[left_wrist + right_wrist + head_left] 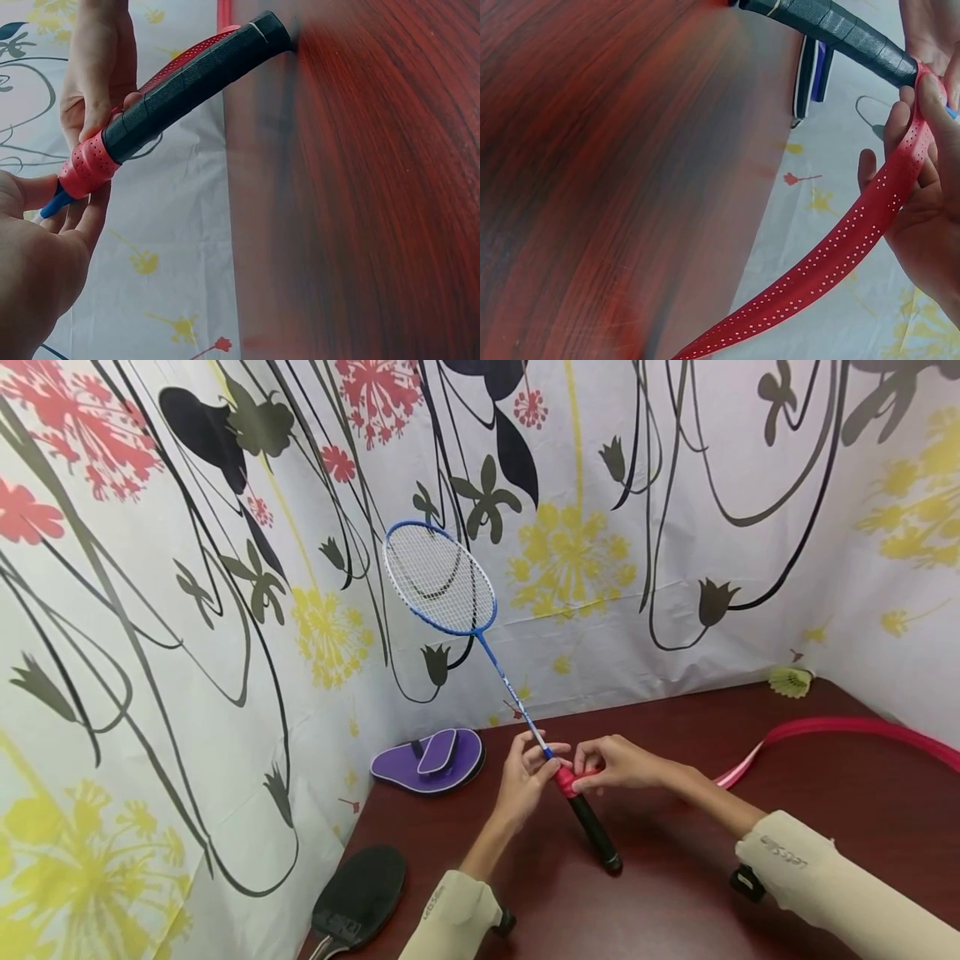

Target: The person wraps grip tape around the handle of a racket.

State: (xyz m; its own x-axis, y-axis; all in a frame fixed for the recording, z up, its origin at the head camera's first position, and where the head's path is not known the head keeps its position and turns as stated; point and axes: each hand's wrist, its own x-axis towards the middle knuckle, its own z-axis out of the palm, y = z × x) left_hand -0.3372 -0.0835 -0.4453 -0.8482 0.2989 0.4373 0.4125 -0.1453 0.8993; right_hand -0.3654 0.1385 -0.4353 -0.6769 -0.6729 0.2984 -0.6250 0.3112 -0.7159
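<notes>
A blue-and-white badminton racket stands tilted, head up and away, the butt of its black handle low over the table. My left hand holds it where the blue cone meets the handle, thumb on one side and fingers on the other. Red perforated grip tape is wrapped around the handle's upper end. With thumb and fingers my right hand pinches the tape right beside the wrapped part. From there the loose strip trails away, and part of it arcs over the table's right side.
On the dark red table, a purple paddle case lies at the back left and a black table tennis paddle at the front left. A yellow-green shuttlecock sits in the back right corner. Flower-patterned cloth hangs behind and at the sides.
</notes>
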